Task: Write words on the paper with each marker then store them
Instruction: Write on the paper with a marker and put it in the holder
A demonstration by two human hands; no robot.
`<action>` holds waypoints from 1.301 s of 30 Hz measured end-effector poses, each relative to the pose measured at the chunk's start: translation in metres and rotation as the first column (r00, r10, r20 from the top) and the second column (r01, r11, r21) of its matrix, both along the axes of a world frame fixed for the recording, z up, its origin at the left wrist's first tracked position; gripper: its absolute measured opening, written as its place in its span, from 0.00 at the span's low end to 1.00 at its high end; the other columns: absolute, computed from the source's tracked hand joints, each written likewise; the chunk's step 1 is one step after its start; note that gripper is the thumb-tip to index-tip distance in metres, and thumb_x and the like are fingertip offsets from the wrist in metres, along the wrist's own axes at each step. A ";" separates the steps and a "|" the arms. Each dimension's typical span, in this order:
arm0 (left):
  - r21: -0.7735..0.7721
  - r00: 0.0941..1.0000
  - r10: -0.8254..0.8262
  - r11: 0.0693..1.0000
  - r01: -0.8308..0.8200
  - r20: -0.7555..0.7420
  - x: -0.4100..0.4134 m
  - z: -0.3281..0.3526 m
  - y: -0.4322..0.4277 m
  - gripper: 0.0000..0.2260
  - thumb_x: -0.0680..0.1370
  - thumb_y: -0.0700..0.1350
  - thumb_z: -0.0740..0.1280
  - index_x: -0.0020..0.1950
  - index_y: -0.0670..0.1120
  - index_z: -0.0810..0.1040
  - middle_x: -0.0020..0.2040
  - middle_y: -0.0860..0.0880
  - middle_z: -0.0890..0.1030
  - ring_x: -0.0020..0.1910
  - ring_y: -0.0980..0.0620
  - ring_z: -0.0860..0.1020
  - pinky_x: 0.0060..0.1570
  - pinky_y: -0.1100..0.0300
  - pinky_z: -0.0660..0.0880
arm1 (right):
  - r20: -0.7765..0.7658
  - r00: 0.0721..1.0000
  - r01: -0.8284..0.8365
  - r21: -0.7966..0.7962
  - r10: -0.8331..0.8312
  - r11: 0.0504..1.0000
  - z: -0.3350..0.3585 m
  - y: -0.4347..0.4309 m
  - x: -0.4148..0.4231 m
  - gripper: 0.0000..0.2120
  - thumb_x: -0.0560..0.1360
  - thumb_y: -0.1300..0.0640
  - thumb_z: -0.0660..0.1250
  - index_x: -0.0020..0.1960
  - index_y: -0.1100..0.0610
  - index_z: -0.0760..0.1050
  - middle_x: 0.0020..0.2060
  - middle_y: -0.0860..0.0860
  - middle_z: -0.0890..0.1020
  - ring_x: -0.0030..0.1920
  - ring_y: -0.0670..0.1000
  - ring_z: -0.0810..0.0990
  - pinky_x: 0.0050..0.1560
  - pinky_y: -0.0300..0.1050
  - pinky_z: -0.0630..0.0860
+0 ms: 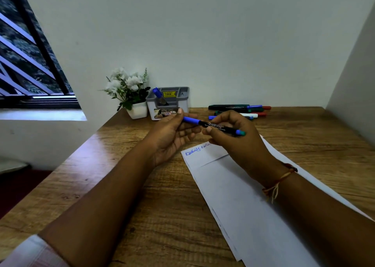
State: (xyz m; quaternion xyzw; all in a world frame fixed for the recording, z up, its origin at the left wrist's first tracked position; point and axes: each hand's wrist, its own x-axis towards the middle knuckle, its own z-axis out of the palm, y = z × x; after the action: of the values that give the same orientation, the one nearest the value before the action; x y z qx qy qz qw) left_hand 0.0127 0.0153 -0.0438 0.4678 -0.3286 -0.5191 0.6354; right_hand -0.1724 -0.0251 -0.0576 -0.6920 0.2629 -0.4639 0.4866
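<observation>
A black marker with a blue cap [213, 124] is held level above the table between both hands. My left hand [172, 133] pinches its blue cap end. My right hand [237, 141] grips the black barrel, whose blue tail sticks out to the right. Below them lies white paper [239, 195] with blue handwriting at its top left corner. A grey organizer [170, 102] at the back holds one blue marker [157, 93]. Several loose markers [239, 109] lie on the table behind my right hand.
A small white pot of white flowers [129, 92] stands left of the organizer. The wooden table [142, 185] meets white walls at the back and right. A barred window [26, 64] is at the left.
</observation>
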 end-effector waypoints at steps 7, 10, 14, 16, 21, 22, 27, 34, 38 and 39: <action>-0.056 0.998 -0.052 0.997 0.050 -0.044 0.000 -0.001 0.003 0.12 0.80 0.41 0.63 0.60 0.38 0.79 0.46 0.41 0.81 0.41 0.53 0.80 0.44 0.63 0.81 | 0.038 0.998 0.047 0.029 -0.048 0.998 -0.002 -0.007 -0.002 0.05 0.74 0.61 0.78 0.46 0.53 0.84 0.39 0.46 0.84 0.43 0.46 0.83 0.50 0.51 0.84; -0.084 0.992 -0.091 0.993 0.085 -0.082 0.001 0.001 0.005 0.12 0.79 0.37 0.64 0.61 0.38 0.78 0.49 0.40 0.82 0.41 0.53 0.81 0.45 0.63 0.81 | 0.073 0.996 0.038 0.145 -0.049 0.989 0.000 -0.008 -0.003 0.02 0.75 0.59 0.76 0.44 0.57 0.84 0.38 0.52 0.84 0.43 0.49 0.84 0.44 0.43 0.83; -0.104 0.992 -0.120 0.988 0.114 -0.051 -0.001 0.004 0.009 0.12 0.78 0.34 0.64 0.60 0.38 0.79 0.53 0.40 0.82 0.44 0.51 0.82 0.46 0.62 0.81 | 0.108 0.993 0.015 0.285 -0.048 0.958 0.003 -0.007 -0.002 0.10 0.77 0.55 0.74 0.37 0.54 0.82 0.37 0.52 0.86 0.41 0.47 0.84 0.41 0.38 0.79; -0.121 0.994 -0.111 0.987 0.108 -0.024 -0.003 0.005 0.009 0.11 0.78 0.34 0.64 0.58 0.39 0.79 0.53 0.40 0.83 0.46 0.51 0.82 0.47 0.62 0.81 | 0.130 0.990 0.012 0.335 -0.059 0.942 0.005 -0.006 -0.001 0.09 0.77 0.54 0.74 0.40 0.55 0.83 0.37 0.52 0.86 0.39 0.45 0.83 0.40 0.38 0.78; -0.141 0.995 -0.086 0.986 0.092 0.051 -0.003 0.007 0.013 0.10 0.78 0.34 0.64 0.58 0.39 0.79 0.52 0.42 0.84 0.47 0.51 0.82 0.51 0.60 0.81 | 0.181 0.983 -0.047 0.440 -0.037 0.897 0.007 -0.003 0.000 0.06 0.77 0.52 0.75 0.44 0.54 0.84 0.38 0.51 0.86 0.38 0.44 0.83 0.39 0.37 0.78; -0.146 0.996 -0.061 0.987 0.070 0.061 -0.004 0.007 0.014 0.10 0.78 0.33 0.64 0.58 0.38 0.78 0.52 0.42 0.84 0.47 0.51 0.82 0.51 0.59 0.81 | 0.198 0.980 -0.068 0.476 -0.032 0.877 0.007 -0.002 0.000 0.06 0.76 0.51 0.75 0.46 0.54 0.84 0.39 0.50 0.87 0.39 0.44 0.83 0.39 0.38 0.79; -0.281 0.953 0.300 0.919 -0.277 0.039 -0.002 0.015 0.012 0.10 0.78 0.33 0.67 0.57 0.39 0.72 0.48 0.41 0.83 0.45 0.48 0.84 0.49 0.58 0.82 | 0.245 0.964 -0.034 0.493 -0.101 0.870 0.013 -0.008 0.003 0.14 0.80 0.44 0.68 0.50 0.55 0.82 0.42 0.50 0.87 0.41 0.43 0.84 0.42 0.38 0.81; -0.552 0.502 0.804 0.588 -0.591 0.319 0.038 0.025 -0.011 0.08 0.76 0.40 0.72 0.48 0.49 0.74 0.41 0.53 0.82 0.42 0.59 0.83 0.50 0.55 0.81 | -0.133 0.965 0.229 -0.014 -0.228 0.973 -0.001 -0.018 -0.003 0.19 0.84 0.43 0.60 0.44 0.53 0.81 0.40 0.48 0.85 0.42 0.45 0.85 0.42 0.43 0.78; -0.635 0.343 0.821 0.571 -0.519 0.457 0.043 0.030 -0.034 0.07 0.76 0.40 0.71 0.51 0.46 0.75 0.44 0.54 0.80 0.43 0.63 0.80 0.46 0.63 0.78 | -0.256 0.931 0.202 -0.229 -0.259 0.952 -0.003 -0.016 -0.003 0.20 0.84 0.42 0.60 0.45 0.55 0.80 0.39 0.50 0.85 0.43 0.50 0.85 0.48 0.50 0.80; -0.645 0.323 0.814 0.580 -0.498 0.483 0.044 0.030 -0.040 0.07 0.76 0.41 0.71 0.51 0.46 0.75 0.45 0.53 0.80 0.45 0.59 0.80 0.47 0.60 0.79 | -0.269 0.923 0.203 -0.265 -0.274 0.943 -0.004 -0.016 -0.003 0.21 0.84 0.42 0.60 0.45 0.56 0.80 0.39 0.52 0.85 0.43 0.51 0.85 0.49 0.52 0.80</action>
State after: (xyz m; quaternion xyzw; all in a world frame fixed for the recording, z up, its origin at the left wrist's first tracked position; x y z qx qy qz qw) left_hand 0.0564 -0.0248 -0.0133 0.5944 -0.4248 0.1082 0.6742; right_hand -0.1753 -0.0415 -0.0612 -0.7691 0.3611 -0.4364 0.2960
